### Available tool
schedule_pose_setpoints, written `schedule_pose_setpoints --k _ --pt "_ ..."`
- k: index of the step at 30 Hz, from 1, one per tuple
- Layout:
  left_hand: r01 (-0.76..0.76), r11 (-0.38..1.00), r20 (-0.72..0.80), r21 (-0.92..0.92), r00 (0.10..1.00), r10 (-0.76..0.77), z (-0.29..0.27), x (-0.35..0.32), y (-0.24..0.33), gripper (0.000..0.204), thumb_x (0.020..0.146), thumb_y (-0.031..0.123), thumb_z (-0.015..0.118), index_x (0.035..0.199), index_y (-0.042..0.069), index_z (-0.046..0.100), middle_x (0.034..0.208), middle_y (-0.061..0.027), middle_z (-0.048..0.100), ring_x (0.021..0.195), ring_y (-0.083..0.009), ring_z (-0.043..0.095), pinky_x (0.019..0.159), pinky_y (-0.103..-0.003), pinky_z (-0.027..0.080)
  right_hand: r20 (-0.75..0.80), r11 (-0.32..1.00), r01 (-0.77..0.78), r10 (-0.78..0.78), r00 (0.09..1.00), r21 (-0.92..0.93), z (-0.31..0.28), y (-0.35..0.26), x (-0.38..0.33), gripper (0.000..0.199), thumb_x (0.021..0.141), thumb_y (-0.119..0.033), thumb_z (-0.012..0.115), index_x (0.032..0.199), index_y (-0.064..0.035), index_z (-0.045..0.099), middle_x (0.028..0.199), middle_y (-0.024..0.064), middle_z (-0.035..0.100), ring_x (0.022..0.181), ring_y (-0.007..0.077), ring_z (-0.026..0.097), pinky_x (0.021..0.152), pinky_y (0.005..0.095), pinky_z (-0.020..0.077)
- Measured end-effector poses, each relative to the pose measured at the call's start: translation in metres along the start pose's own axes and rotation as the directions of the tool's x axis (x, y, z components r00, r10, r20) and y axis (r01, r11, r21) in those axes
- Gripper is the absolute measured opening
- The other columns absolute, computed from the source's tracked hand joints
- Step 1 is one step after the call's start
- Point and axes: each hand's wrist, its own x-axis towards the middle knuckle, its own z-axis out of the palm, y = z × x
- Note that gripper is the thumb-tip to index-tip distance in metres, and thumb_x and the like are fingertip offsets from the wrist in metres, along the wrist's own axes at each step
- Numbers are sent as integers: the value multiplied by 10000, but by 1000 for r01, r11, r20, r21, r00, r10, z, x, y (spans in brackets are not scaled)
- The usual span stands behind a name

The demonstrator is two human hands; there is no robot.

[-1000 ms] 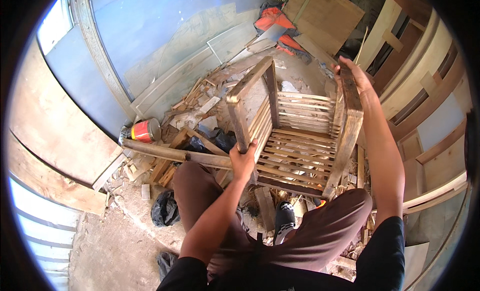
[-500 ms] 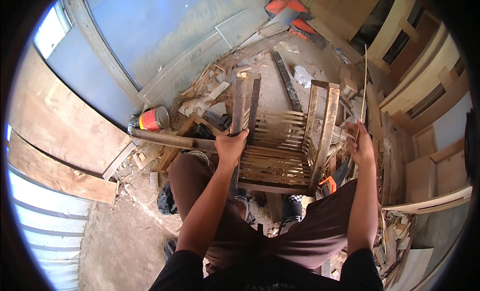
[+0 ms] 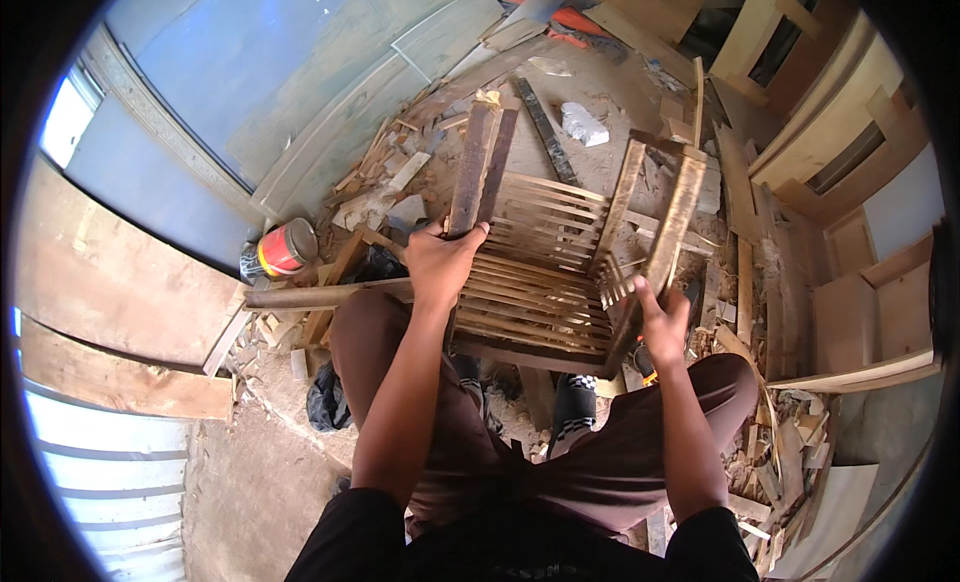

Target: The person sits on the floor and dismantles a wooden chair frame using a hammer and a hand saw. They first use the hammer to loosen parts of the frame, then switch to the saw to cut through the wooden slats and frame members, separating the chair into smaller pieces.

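A small slatted wooden chair (image 3: 540, 282), brown and worn, lies tipped over in front of me, between and beyond my knees. My left hand (image 3: 440, 267) is closed round the paired upright pieces on its left side, the thumb lying across them. On the right side, my right hand (image 3: 665, 322) grips the lower part of a thick, scuffed chair rail (image 3: 670, 232). Part of its fingers is hidden behind the wood. Just below that hand, a small orange and dark object (image 3: 645, 362) shows partly behind the chair.
A long wooden bar (image 3: 325, 295) lies left of the chair, near a red and yellow can (image 3: 287, 247). Wood scraps (image 3: 400, 172) litter the floor along the blue wall (image 3: 220, 92). Wooden panels and frames (image 3: 840, 312) stand at the right. A black plastic bag (image 3: 328, 397) lies by my left leg.
My right hand, earlier raised right of the chair by a long thin strip, has moved left and down onto the chair's rail. My left hand stays on the uprights; the view has shifted slightly.
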Motion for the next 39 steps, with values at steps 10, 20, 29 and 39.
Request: schedule_pose_setpoints --k 10,20,29,39 --pt "-11 960 31 280 1000 3 -25 -35 -23 336 823 239 854 923 -72 776 701 -78 733 666 -89 626 660 -322 513 -17 994 -22 24 1000 108 5 1 -37 258 1016 -175 729 1074 64 651 821 70 688 652 149 663 604 313 563" --pt "51 988 -66 144 997 -42 10 15 -78 392 844 321 855 1092 20 806 845 -112 795 777 -166 737 734 -352 556 22 991 118 -117 993 -55 31 23 41 393 1004 -316 752 926 64 693 723 76 697 630 133 661 596 322 525" --pt "30 999 406 -14 914 -22 40 14 -95 660 1020 378 719 1562 74 497 1187 -78 743 1010 -148 674 896 -327 522 -137 905 94 -165 977 -415 -8 83 80 457 1021 -387 709 1145 51 737 979 197 764 855 251 715 806 381 543" --pt "104 995 367 -3 925 -96 65 15 -89 666 1041 417 689 1556 43 490 1398 -98 649 1247 -182 590 1062 -328 446 -28 940 214 -230 973 -264 -100 -11 35 245 1067 -181 636 1143 20 755 769 -17 624 701 61 501 628 258 396"
